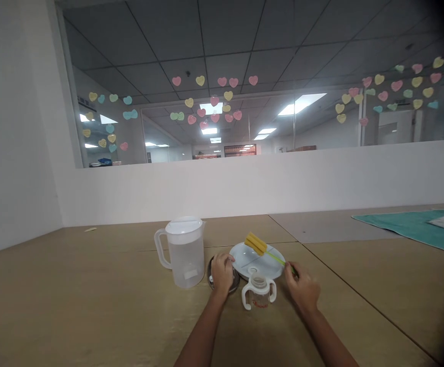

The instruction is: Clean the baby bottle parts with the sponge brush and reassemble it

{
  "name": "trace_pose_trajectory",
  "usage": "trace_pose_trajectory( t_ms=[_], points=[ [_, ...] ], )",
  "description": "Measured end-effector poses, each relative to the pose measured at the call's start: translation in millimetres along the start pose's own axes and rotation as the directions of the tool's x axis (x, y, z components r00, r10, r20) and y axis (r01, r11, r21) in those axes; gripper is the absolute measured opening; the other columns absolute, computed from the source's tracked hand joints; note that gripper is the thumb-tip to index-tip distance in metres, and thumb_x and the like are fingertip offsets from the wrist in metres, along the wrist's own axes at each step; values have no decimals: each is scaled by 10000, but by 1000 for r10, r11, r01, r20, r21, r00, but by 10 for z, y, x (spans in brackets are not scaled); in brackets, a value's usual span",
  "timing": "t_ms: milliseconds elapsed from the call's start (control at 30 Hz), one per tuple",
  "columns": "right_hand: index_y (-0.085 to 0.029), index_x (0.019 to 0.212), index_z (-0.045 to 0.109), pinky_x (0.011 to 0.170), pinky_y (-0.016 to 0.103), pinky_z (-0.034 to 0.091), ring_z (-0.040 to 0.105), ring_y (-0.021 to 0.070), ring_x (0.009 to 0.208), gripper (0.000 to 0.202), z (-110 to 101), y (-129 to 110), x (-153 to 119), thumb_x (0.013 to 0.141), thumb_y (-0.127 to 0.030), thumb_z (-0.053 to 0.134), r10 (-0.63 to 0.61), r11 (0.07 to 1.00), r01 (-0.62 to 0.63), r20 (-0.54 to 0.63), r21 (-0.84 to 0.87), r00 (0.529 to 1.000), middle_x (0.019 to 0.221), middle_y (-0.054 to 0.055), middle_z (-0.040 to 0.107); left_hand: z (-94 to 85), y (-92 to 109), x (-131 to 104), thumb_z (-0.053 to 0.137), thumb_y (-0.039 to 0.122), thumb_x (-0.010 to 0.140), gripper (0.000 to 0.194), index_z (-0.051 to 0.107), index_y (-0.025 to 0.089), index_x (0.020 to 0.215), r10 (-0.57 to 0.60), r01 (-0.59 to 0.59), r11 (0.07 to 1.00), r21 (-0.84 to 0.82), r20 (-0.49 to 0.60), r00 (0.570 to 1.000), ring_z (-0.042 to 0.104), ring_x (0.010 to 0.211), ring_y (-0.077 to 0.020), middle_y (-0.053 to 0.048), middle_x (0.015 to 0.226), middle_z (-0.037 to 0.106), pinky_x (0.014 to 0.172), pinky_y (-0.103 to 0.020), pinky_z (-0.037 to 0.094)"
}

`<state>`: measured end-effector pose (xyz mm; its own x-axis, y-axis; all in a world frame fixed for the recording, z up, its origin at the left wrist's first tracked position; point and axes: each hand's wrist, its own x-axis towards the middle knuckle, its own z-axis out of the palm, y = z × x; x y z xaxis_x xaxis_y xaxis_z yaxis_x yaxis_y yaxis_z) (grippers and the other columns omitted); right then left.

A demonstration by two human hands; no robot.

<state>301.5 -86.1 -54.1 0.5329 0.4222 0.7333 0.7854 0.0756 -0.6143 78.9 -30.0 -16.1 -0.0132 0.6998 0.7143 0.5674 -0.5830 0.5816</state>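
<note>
My right hand is closed on the green handle of a brush with a yellow sponge head. The sponge head is over the white plate. My left hand is at the plate's left edge, over a dark round dish; its fingers are curled, and what they grip, if anything, is hidden. Between my hands a small clear bottle with two white handles stands upright in front of the plate, its top open.
A translucent lidded pitcher stands left of my left hand. A teal cloth with a white item on it lies at the far right. Behind the wooden table is a white wall with a window.
</note>
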Motion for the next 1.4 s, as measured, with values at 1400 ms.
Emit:
trace_pose_trajectory(
  t_ms=[1400],
  points=[
    [-178, 887, 690, 589, 245, 289, 582, 166, 702, 281, -70, -94, 59, 854, -327, 453, 200, 970, -167, 188, -176, 962, 880, 79, 697, 154, 268, 45, 352, 273, 920, 332, 677, 216, 885, 233, -431, 884, 184, 626, 744, 610, 823, -167, -25, 833, 699, 827, -289, 411]
  ],
)
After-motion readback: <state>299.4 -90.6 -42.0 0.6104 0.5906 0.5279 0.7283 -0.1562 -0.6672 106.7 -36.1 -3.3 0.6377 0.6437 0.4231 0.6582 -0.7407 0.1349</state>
